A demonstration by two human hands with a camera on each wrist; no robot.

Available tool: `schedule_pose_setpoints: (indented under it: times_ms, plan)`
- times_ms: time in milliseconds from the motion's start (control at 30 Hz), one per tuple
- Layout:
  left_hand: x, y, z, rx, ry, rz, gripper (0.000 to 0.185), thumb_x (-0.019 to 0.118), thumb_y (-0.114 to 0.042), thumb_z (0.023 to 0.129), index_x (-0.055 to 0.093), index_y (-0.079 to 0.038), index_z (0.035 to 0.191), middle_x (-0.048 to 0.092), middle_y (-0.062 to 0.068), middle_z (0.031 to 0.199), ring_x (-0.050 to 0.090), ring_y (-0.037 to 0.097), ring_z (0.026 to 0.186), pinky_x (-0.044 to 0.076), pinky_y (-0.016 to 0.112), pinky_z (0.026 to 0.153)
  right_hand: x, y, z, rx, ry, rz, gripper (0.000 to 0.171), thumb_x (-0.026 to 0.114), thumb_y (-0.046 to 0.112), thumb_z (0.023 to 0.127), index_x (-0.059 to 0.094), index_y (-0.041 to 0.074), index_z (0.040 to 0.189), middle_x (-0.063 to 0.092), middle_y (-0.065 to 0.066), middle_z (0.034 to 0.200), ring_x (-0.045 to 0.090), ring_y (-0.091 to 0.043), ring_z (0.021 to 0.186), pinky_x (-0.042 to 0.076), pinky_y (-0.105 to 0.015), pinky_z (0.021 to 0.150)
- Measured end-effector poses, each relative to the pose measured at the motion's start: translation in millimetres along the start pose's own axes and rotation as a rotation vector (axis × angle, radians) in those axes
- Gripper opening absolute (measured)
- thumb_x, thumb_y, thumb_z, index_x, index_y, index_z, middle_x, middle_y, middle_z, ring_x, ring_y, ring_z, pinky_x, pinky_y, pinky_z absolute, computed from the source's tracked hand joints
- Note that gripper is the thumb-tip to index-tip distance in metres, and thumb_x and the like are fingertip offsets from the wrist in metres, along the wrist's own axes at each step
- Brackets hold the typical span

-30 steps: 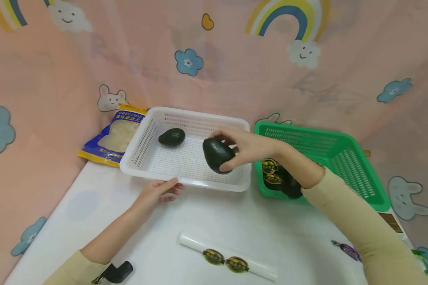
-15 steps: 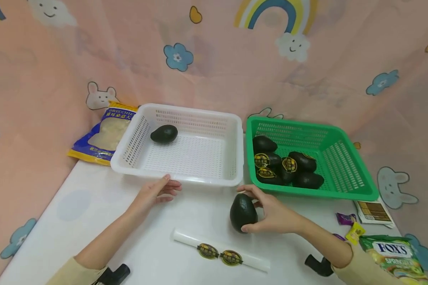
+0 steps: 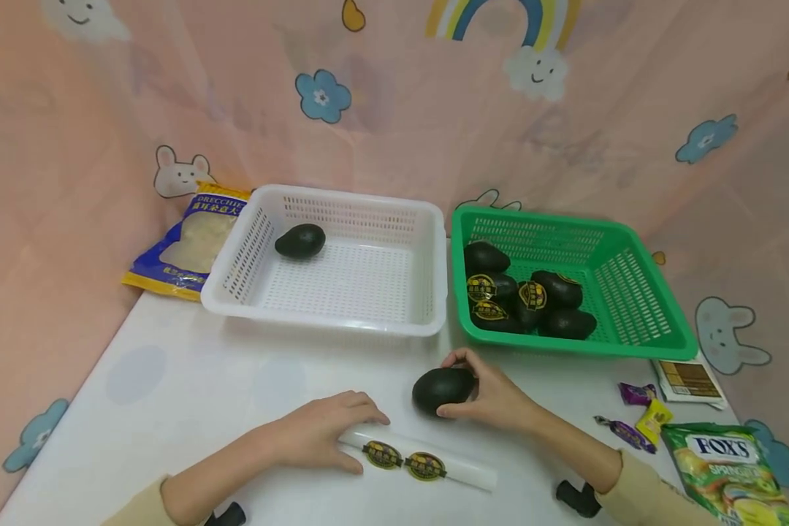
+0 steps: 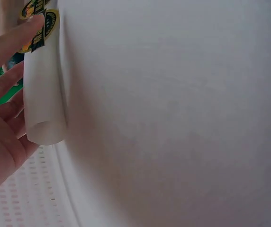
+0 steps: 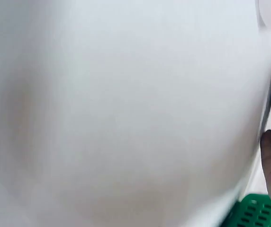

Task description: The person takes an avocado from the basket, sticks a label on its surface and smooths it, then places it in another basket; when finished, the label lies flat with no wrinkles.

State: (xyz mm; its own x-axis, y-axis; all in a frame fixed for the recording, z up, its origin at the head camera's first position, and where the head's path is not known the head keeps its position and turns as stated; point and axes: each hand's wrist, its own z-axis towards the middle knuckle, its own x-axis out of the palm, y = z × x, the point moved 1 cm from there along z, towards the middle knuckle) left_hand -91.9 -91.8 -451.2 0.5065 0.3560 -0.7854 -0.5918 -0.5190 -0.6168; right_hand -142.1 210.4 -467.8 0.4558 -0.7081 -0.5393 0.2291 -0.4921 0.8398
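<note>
My right hand (image 3: 500,394) grips a dark green avocado (image 3: 442,391) low over the white table, thumb on the near side and fingers on the far side. The avocado lies sideways and bears no label on the side that shows. My left hand (image 3: 322,431) is spread over the left end of a white roll (image 3: 463,471) with two black-and-gold oval labels (image 3: 381,454). In the left wrist view the thumb (image 4: 24,35) crosses in front of a label, and the other fingers lie behind the roll.
One avocado (image 3: 300,241) lies in the white basket (image 3: 322,321). The green basket (image 3: 638,351) holds several avocados, some with labels. A pasta bag (image 3: 197,241) leans at the left. Wrapped candies (image 3: 638,394) and a green FOX'S bag (image 3: 726,467) lie at the right.
The right hand has brought the avocado from over the white basket to the near table, and it has turned sideways. The left hand has moved from the basket's front rim to the roll.
</note>
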Motion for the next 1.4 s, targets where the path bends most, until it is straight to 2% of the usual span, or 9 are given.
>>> schedule_pose_setpoints:
  times_ms: [100, 267, 367, 433, 600, 833, 967, 1167, 1400]
  plan:
    - [2.2, 2.4, 0.7, 0.012, -0.01, -0.013, 0.047, 0.08, -0.023, 0.081, 0.061, -0.021, 0.124, 0.058, -0.013, 0.113, 0.054, 0.001, 0.103, 0.047, 0.025, 0.088, -4.7, 0.4, 0.0, -0.065, 0.036, -0.092, 0.067, 0.087, 0.043, 0.071, 0.053, 0.021, 0.124, 0.059, 0.009, 0.117, 0.055, -0.013, 0.105, 0.046, -0.034, 0.09]
    - [2.6, 5.5, 4.0, 0.025, -0.023, -0.095, 0.03, 0.076, -0.019, 0.086, 0.067, -0.022, 0.114, 0.062, -0.018, 0.104, 0.058, -0.002, 0.095, 0.048, 0.021, 0.085, -4.9, 2.2, 2.4, -0.157, 0.07, -0.18, 0.06, 0.083, 0.049, 0.073, 0.058, 0.028, 0.123, 0.059, 0.016, 0.115, 0.055, -0.009, 0.099, 0.048, -0.033, 0.085]
    - [1.7, 6.8, 5.3, 0.006, -0.006, -0.17, 0.026, 0.076, -0.021, 0.086, 0.069, -0.024, 0.111, 0.064, -0.019, 0.104, 0.059, -0.002, 0.094, 0.049, 0.021, 0.084, -2.2, 4.6, 3.0, -0.147, 0.091, -0.173, 0.055, 0.081, 0.05, 0.076, 0.058, 0.03, 0.122, 0.06, 0.016, 0.11, 0.056, -0.008, 0.095, 0.049, -0.031, 0.083]
    - [1.0, 7.2, 6.1, -0.01, 0.006, -0.258, 0.025, 0.076, -0.022, 0.086, 0.07, -0.025, 0.11, 0.066, -0.02, 0.104, 0.061, -0.002, 0.095, 0.05, 0.021, 0.086, -1.7, 6.4, 3.3, -0.129, 0.106, -0.186, 0.054, 0.078, 0.052, 0.077, 0.058, 0.029, 0.122, 0.06, 0.015, 0.109, 0.056, -0.007, 0.094, 0.049, -0.03, 0.082]
    - [-3.5, 5.9, 9.5, -0.018, -0.012, -0.456, 0.021, 0.075, -0.029, 0.087, 0.072, -0.025, 0.107, 0.069, -0.018, 0.102, 0.065, 0.002, 0.097, 0.05, 0.025, 0.089, -6.1, 9.7, 5.5, -0.097, 0.139, -0.25, 0.056, 0.075, 0.056, 0.079, 0.057, 0.027, 0.124, 0.059, 0.016, 0.11, 0.056, -0.006, 0.093, 0.049, -0.028, 0.078]
    - [-14.4, 3.4, 14.1, -0.069, -0.036, -0.436, 0.018, 0.073, -0.034, 0.089, 0.072, -0.031, 0.106, 0.068, -0.021, 0.1, 0.063, 0.003, 0.099, 0.049, 0.033, 0.091, -11.6, 12.2, 9.3, -0.056, 0.199, -0.238, 0.061, 0.069, 0.06, 0.082, 0.053, 0.03, 0.133, 0.057, 0.014, 0.124, 0.056, -0.008, 0.106, 0.051, -0.032, 0.086]
    - [-16.4, 5.0, 14.1, -0.084, -0.051, -0.414, 0.02, 0.073, -0.035, 0.088, 0.072, -0.031, 0.108, 0.068, -0.022, 0.102, 0.062, 0.004, 0.101, 0.048, 0.034, 0.091, -12.8, 12.1, 12.1, -0.06, 0.226, -0.219, 0.063, 0.068, 0.056, 0.085, 0.05, 0.025, 0.138, 0.056, 0.009, 0.13, 0.056, -0.013, 0.113, 0.05, -0.037, 0.089]
    - [-17.3, 8.5, 11.3, -0.083, -0.09, -0.401, 0.024, 0.074, -0.037, 0.087, 0.071, -0.032, 0.11, 0.068, -0.022, 0.104, 0.062, 0.005, 0.102, 0.048, 0.033, 0.09, -13.2, 13.4, 14.2, -0.1, 0.236, -0.207, 0.064, 0.075, 0.047, 0.083, 0.052, 0.019, 0.136, 0.058, 0.006, 0.129, 0.055, -0.014, 0.115, 0.048, -0.042, 0.093]
    - [-17.2, 10.5, 6.1, -0.073, -0.101, -0.444, 0.026, 0.074, -0.037, 0.086, 0.071, -0.03, 0.111, 0.068, -0.02, 0.106, 0.062, 0.006, 0.104, 0.048, 0.033, 0.09, -9.6, 15.4, 14.2, -0.12, 0.265, -0.235, 0.067, 0.072, 0.055, 0.082, 0.053, 0.019, 0.135, 0.059, 0.007, 0.128, 0.054, -0.012, 0.115, 0.048, -0.039, 0.094]
